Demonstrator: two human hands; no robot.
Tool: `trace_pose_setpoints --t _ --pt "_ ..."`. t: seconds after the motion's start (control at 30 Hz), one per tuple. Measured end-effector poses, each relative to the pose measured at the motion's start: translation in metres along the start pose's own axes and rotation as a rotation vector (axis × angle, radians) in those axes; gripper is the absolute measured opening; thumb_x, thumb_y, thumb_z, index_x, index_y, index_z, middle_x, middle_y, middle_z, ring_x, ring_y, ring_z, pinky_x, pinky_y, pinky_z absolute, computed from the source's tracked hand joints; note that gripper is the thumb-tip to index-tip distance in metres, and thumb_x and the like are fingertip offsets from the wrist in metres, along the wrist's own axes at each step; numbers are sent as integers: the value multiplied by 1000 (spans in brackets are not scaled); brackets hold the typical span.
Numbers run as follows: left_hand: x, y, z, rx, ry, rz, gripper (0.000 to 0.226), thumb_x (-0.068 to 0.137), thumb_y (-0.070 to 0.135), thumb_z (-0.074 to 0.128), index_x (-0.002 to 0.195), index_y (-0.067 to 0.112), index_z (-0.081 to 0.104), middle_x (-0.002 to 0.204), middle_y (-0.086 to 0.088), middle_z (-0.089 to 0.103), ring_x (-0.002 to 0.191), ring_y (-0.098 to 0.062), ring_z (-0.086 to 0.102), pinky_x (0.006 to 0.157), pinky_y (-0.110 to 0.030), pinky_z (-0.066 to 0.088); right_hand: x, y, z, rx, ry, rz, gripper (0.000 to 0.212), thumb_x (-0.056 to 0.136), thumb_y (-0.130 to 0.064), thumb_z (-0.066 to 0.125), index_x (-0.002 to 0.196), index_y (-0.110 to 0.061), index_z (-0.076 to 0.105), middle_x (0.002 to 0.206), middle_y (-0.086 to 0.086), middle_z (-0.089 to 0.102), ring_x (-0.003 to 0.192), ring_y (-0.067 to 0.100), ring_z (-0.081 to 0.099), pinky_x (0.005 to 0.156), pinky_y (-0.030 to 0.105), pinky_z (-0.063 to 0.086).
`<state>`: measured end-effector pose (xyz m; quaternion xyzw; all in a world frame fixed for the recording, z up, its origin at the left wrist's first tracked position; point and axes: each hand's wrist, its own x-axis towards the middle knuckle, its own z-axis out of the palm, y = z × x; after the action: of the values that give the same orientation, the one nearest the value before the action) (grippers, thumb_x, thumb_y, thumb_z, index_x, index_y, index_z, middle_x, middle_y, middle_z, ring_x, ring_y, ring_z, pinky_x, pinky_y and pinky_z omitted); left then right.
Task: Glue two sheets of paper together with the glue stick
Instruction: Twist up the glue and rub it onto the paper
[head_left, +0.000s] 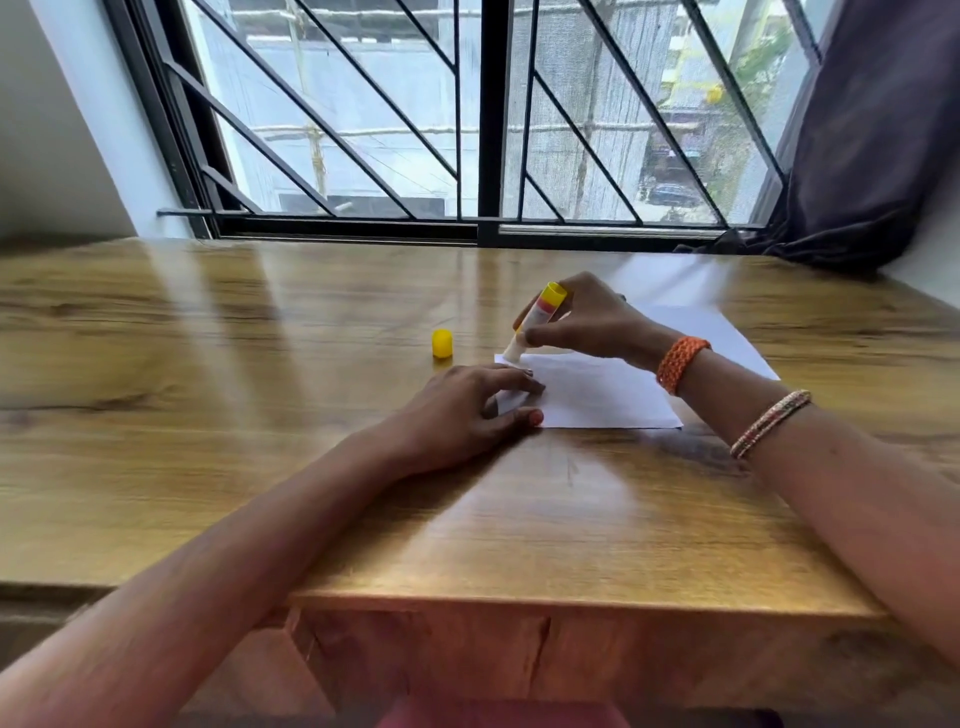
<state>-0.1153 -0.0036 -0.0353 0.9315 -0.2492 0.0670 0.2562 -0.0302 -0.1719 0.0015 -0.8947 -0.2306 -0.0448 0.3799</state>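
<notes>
Holding glue stick (535, 322) tilted in our right hand (592, 322), fingers pinching it, tip touching near paper (597, 395) corner. Our left hand (467, 410) presses paper edge flat, fingers spread. Yellow cap (442, 344) stands on table (208, 395) nearby. Second sheet (727, 338) lies behind.

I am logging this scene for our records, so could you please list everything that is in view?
glue stick: one, yellow, red and white, tilted, tip on the near sheet's far left corner
cap: one, yellow, upright on the table, left of the sheets
paper sheets: two, white; near sheet at centre, far sheet behind it to the right
table: one, wood-grain brown
window grille: one, black, behind the table
curtain: one, dark, far right
bracelet: one, orange, right wrist
bangles: multicoloured, right forearm; count unclear
left hand: pressing the near sheet's left edge
right hand: gripping the glue stick
</notes>
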Motion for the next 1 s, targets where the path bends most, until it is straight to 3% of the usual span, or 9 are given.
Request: trace_pose_setpoints --t 0.13,0.33,0.47,0.6,0.7,0.8,0.87,0.93,1.0 --pt "0 1 0 -14 3 -4 40 87 39 58 124 22 60 134 2 58 124 -15 51 104 -36 40 1 -2 1 -18 -16 -15 16 68 -24 77 81 -15 77 87 17 75 77 18 63 87 50 49" --pt "0 -1 0 -25 -13 6 41 87 39 58 124 21 59 136 0 56 125 -17 50 105 -38 40 -6 5 -8 -66 1 15 19 66 -32 75 80 -19 77 88 14 75 94 31 67 95 56 44" --pt "0 -1 1 -49 -4 15 39 87 35 60 122 19 61 135 -3 55 125 -16 50 107 -34 38 -15 13 -19 1 4 9 7 70 -23 77 76 -23 75 90 18 74 83 25 67 88 54 49" --pt "0 -2 2 -47 -14 22 38 87 36 58 122 20 61 135 -2 54 124 -15 49 107 -33 37 -22 19 -28 9 17 7 10 72 -14 78 76 -22 74 88 15 75 80 21 66 83 52 53" --pt "-1 -3 3 -33 -9 27 38 88 37 57 122 21 61 136 -1 54 125 -13 48 108 -30 36 -26 26 -33 -14 41 43 8 69 -22 78 72 -28 73 85 7 76 91 27 70 90 54 51" --pt "-1 -4 5 -31 8 30 37 88 37 57 122 21 61 135 1 54 128 -8 43 105 -16 30 -30 31 -37 -24 76 91 5 67 -28 77 69 -30 73 83 3 76 91 24 69 93 51 49" --pt "0 -5 5 -29 16 34 37 88 37 57 122 22 61 134 2 55 128 -6 43 101 -13 28 -34 36 -38 -15 106 112 7 69 -25 77 69 -29 72 79 2 75 79 19 67 78 45 53" --pt "0 -6 5 -25 20 39 37 88 38 56 122 22 61 134 2 56 127 -7 44 103 -15 30 -37 40 -40 -22 131 124 5 70 -27 77 71 -29 73 69 -6 70 65 10 60 55 31 47" --pt "0 -7 6 -14 21 42 38 88 38 56 122 22 61 134 2 55 128 -7 44 102 -15 29 -39 44 -43 -37 153 135 6 70 -29 77 75 -27 74 65 -11 67 59 5 56 52 24 41"
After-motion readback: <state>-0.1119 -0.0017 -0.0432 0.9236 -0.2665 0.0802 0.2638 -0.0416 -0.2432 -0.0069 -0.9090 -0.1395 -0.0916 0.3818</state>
